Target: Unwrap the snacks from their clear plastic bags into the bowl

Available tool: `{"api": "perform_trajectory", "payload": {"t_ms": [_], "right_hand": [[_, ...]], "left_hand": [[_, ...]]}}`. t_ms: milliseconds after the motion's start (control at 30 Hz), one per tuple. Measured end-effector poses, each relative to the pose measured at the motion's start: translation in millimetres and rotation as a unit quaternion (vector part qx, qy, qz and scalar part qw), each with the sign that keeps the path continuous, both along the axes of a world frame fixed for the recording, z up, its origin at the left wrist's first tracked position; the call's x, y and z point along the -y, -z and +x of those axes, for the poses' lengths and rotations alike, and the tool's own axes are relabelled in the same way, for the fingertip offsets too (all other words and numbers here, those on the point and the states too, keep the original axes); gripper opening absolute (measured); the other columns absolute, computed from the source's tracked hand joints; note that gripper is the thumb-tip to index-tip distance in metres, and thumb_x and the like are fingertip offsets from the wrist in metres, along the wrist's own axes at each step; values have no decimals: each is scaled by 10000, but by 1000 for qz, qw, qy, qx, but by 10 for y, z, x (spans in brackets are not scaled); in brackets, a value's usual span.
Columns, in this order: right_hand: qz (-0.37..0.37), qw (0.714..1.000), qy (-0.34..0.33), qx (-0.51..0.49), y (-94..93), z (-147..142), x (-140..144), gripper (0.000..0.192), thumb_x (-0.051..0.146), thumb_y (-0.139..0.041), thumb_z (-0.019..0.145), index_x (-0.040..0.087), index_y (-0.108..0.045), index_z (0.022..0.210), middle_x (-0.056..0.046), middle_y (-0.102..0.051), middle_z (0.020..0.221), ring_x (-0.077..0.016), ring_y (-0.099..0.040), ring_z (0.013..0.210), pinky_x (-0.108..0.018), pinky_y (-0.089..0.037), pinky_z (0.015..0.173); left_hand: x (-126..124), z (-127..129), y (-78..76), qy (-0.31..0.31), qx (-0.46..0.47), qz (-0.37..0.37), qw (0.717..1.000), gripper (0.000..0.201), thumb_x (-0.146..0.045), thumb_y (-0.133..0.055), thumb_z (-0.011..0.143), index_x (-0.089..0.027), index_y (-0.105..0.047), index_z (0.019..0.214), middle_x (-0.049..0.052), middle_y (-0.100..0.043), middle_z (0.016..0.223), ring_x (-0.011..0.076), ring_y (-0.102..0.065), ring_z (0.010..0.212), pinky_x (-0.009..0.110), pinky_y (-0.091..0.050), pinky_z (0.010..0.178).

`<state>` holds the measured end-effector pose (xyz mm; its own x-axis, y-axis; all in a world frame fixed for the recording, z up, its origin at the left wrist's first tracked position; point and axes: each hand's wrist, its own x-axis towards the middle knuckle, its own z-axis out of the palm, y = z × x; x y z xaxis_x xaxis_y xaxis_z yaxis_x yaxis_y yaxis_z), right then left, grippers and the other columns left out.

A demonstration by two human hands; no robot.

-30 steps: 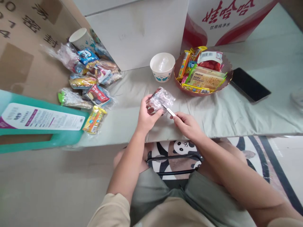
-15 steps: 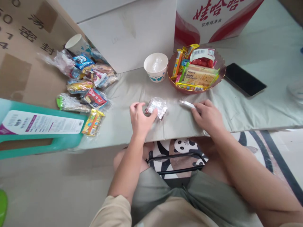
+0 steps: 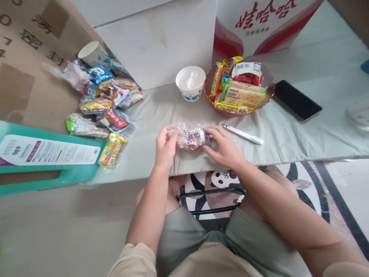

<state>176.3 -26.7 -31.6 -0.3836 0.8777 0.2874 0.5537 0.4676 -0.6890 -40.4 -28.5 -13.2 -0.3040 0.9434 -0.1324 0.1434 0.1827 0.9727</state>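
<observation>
- Clock centred on the small crinkled clear-film packet w/ reddish-brown contents (image 3: pixel 190 139); 12 = away from wearer. Pkt sits near table's front edge, btw both hands; can't tell if it rests on the pale grey-green cloth (image 3: pixel 151 115) or is slightly raised.
- Step in hand (my read): two-handed work on the pkt's film, no tool held. Slim white-handled knife (image 3: pixel 243 134) lies on cloth at 3 o'clock, just beyond R fingers. Any slit in film: can't tell, too shiny & blurred.
- Next move prob. calls for a firm pinch each end, even pull; film looks thin & slippery, contents could slide out. R hand likely needs a closer grip first. Blade end lies close to R fingers, so watch that.
- Left hand (image 3: pixel 166 145): at pkt's 9 o'clock, fingers curled, thumb nearly meeting them, pinching film end. Forearm comes in from approx 7, fairly straight wrist.
- Right hand (image 3: pixel 222 147): at 3 o'clock, half-open C, thumb low & fingers high around pkt's end; contact poss., no firm hold visible. Forearm slants in from approx 4–5, pointing toward 10.
- Nearby: white paper cup w/ blue-green leaf print (image 3: pixel 190 86) at 12; pink translucent scalloped bowl (image 3: pixel 268 79) of wrapped snacks, 1–2.
</observation>
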Motion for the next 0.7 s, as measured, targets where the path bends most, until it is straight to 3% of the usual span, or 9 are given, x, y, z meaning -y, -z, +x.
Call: {"api": "perform_trajectory", "payload": {"t_ms": [67,133,267,400,500,600,700], "right_hand": [[0,1000,-20,-8,12,-73,-49,567,363,-617,885,244,-521,1431,-143,-538,1460,-322,-540,1324,-517,-462,1098],[6,999,-45,-3,33,-132,-110,587,382,-618,885,258,-520,1450,-136,-530,1479,-338,-506,1351,-543,-427,1120],[9,998,-57,39,66,-205,-192,638,438,-665,860,233,-559,1455,-133,-642,1196,-336,-555,1132,-538,-447,1023],[-6,996,-69,52,59,-183,-192,596,505,-696,849,229,-643,1375,-90,-592,974,-274,-553,937,-473,-470,918],[-31,997,-74,3,57,-120,-176,416,456,-675,877,238,-701,1231,-95,-601,1030,-255,-593,960,-436,-496,908],[-54,996,-58,-50,73,-55,-174,241,404,-650,891,232,-699,1053,-125,-640,1225,-279,-626,1129,-454,-503,971],[-98,992,-38,-76,82,-20,-187,296,356,-630,896,236,-658,1165,-119,-701,1227,-272,-671,1120,-462,-523,966]], "left_hand": [[-25,-32,10,-12,65,-36,997,313,-167,-578,765,-227,-575,1072,19,-687,843,129,-606,630,195,-433,464],[-31,-60,10,-15,71,-42,996,401,-103,-591,695,-228,-560,1075,16,-680,872,119,-608,624,181,-421,449],[1,-93,-6,3,58,-28,998,453,-38,-573,645,-231,-542,1054,-15,-640,849,83,-563,554,173,-401,433],[-6,-105,-3,-4,30,-17,999,474,0,-530,662,-247,-507,1065,-38,-608,825,58,-493,484,179,-363,405],[-54,-119,11,-7,17,-24,1000,516,23,-503,665,-256,-486,1099,-29,-608,841,70,-498,489,194,-367,398],[-103,-143,32,2,9,-25,1000,527,14,-506,669,-259,-478,1119,-9,-622,861,90,-537,531,199,-371,400],[-126,-173,65,13,-10,-9,1000,517,-15,-527,682,-267,-481,1131,0,-638,870,94,-550,543,195,-372,402]]}}
